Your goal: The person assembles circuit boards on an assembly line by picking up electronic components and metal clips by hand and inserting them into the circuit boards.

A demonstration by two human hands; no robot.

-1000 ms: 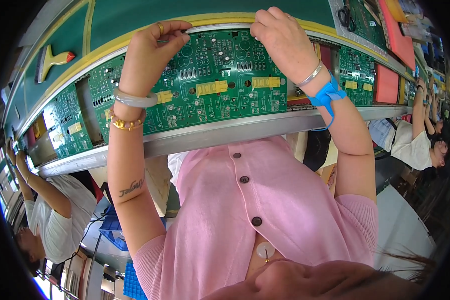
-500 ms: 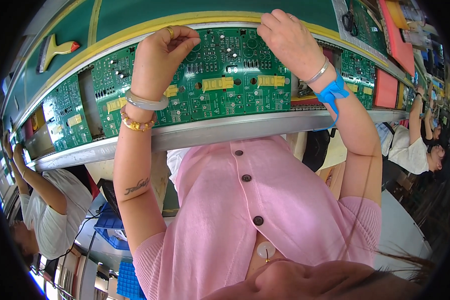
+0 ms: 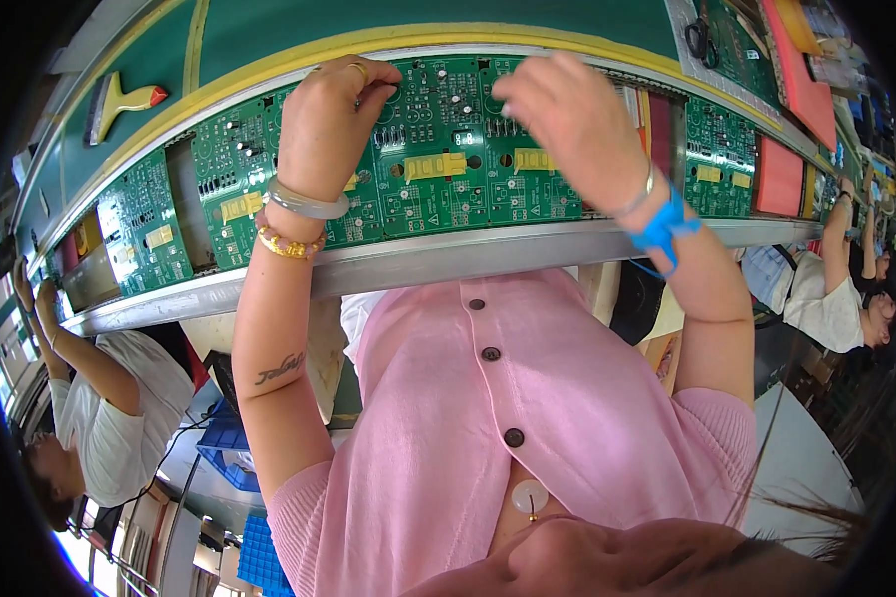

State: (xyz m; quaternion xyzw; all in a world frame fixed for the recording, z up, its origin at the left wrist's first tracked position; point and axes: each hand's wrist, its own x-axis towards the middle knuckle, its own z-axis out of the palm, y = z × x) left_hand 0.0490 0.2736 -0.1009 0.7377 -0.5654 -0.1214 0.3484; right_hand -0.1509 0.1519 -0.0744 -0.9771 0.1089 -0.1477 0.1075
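Note:
A row of green circuit boards lies along a metal-railed track. My left hand (image 3: 331, 124) is over the circuit board (image 3: 423, 204) in the middle, thumb and forefinger pinched together close to its far part. Whatever sits between those fingertips is too small to make out. Over the right part of the same board hangs my right hand (image 3: 575, 124), blurred by motion, its fingers bent toward the board. I cannot see whether it holds anything. Yellow blocky parts (image 3: 434, 166) and small dark and white components stand on the boards. A blue strap (image 3: 664, 227) circles my right wrist.
The metal rail (image 3: 418, 256) runs along the near side of the track. Beyond the far rail, a brush (image 3: 127, 102) with a yellow handle lies at left and black scissors (image 3: 701, 45) at right. Other people work at both ends, one at left (image 3: 119, 418) in white.
My right hand has moved left and a little nearer over the board, its fingers now blurred. My left hand keeps its pinch at nearly the same place, the wrist slightly farther right.

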